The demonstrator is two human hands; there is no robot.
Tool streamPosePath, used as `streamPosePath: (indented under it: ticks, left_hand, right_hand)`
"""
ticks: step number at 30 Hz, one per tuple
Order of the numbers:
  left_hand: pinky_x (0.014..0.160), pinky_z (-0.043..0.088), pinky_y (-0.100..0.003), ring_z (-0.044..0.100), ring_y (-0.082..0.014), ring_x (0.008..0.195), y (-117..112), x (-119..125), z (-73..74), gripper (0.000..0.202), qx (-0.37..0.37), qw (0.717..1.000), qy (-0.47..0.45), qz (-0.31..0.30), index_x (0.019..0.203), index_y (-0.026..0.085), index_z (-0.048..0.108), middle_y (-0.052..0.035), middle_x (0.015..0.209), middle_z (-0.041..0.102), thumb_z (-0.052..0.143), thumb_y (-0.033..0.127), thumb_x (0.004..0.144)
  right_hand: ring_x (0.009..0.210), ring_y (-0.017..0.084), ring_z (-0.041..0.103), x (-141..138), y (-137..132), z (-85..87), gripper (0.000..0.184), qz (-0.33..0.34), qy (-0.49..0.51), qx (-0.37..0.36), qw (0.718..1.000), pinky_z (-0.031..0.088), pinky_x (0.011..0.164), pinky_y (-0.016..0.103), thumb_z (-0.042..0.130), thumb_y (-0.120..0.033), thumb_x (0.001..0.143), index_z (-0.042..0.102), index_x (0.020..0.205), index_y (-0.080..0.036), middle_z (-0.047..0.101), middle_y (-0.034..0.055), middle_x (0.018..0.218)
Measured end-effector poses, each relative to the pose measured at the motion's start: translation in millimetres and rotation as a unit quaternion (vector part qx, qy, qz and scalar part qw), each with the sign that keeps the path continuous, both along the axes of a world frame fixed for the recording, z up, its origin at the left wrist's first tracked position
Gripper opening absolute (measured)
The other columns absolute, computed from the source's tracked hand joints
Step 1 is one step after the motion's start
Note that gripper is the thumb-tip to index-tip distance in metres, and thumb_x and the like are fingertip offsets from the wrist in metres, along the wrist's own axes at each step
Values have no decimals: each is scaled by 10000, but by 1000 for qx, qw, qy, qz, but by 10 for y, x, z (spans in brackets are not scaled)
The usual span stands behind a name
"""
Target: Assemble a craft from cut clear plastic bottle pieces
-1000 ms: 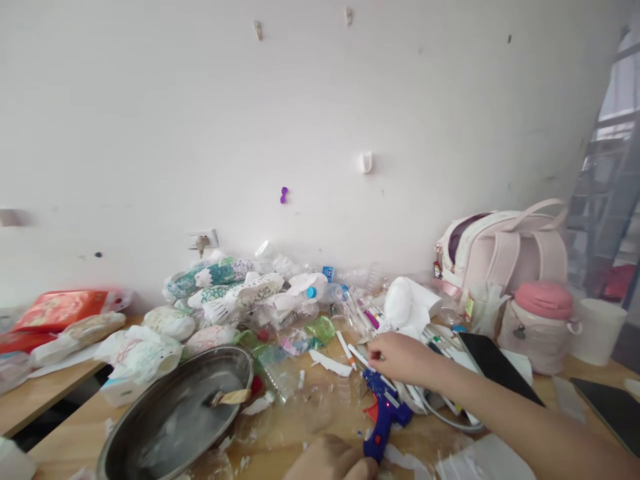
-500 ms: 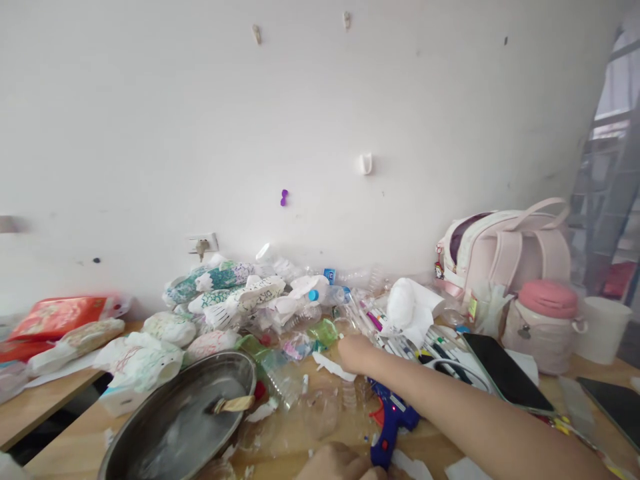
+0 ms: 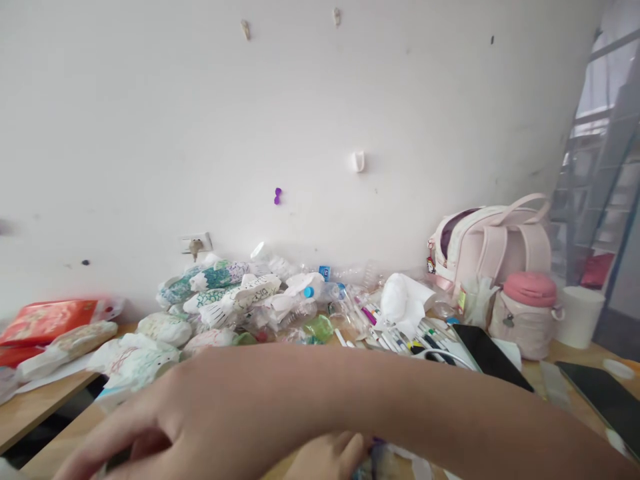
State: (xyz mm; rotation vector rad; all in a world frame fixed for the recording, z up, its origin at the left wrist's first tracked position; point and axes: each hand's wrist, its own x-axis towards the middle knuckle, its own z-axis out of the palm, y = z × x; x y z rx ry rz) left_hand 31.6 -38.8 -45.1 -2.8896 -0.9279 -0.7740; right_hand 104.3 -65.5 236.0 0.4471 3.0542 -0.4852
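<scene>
Right forearm crossing low over the cluttered wooden bench (image 3: 35, 407), blocking most of the near work area

Right hand (image 3: 135, 427) is reaching to the left at the bottom edge, fingers loosely spread and curling downward, nothing visibly in its grasp; what lies beneath it cannot be told. Left hand (image 3: 325, 457) is showing only partly under the forearm, its grip impossible to judge, with a blurred scrap of blue just beside it. Beyond the arm, a pile of painted white fish-shaped bottle crafts (image 3: 225, 293) is lying near scattered white marker pens (image 3: 400, 337), a black phone (image 3: 487, 353) and a pale pink backpack (image 3: 493, 240)
</scene>
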Motion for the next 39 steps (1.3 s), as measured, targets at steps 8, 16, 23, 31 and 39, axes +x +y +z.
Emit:
streamPosePath:
  ticks: [8,16,23,31,39]
  left_hand:
    - [728,548,-359,678,-287,851,62,-74,-116,713,-177,979,-79,58,1210,196,527,-150,1014,709,711,567,629]
    - [669,512,-322,664,-205,748,141,157,-257,749,-461,739,-492,-14,1114,220,514,-74,981,668,749,635,536]
    - [572,478,-304,669,-178,592,275,145,-361,648,-533,632,-561,36,988,202,535,-17,790,690,740,639,556]
    - [485,432,-262,662,-177,534,408,164,-458,692,-583,614,-532,-15,850,187,599,-45,688,717,579,809,545]
    - [519,449,-241,657,-159,571,314,124,-392,642,-580,642,-486,-120,895,194,658,-28,689,708,713,708,513]
  right_hand:
    - [640,137,622,285,331,-574,336,-135,44,100,985,268,416,215,452,-366,940,709,827,-182,731,17,752]
    - [660,182,636,792,582,-895,296,-259,8,142,955,231,465,244,464,-256,958,710,844,-137,699,78,736]
    - [503,163,563,1149,588,-937,698,-315,5,136,939,193,440,255,204,-559,972,678,660,-152,563,37,486]
    - [829,298,695,1131,532,-1232,209,-299,-98,81,946,386,560,266,648,-359,816,725,939,-208,750,98,875]
    - [836,227,705,1151,498,-1385,186,-199,-112,70,971,389,570,235,613,-99,773,740,863,-200,765,49,858]
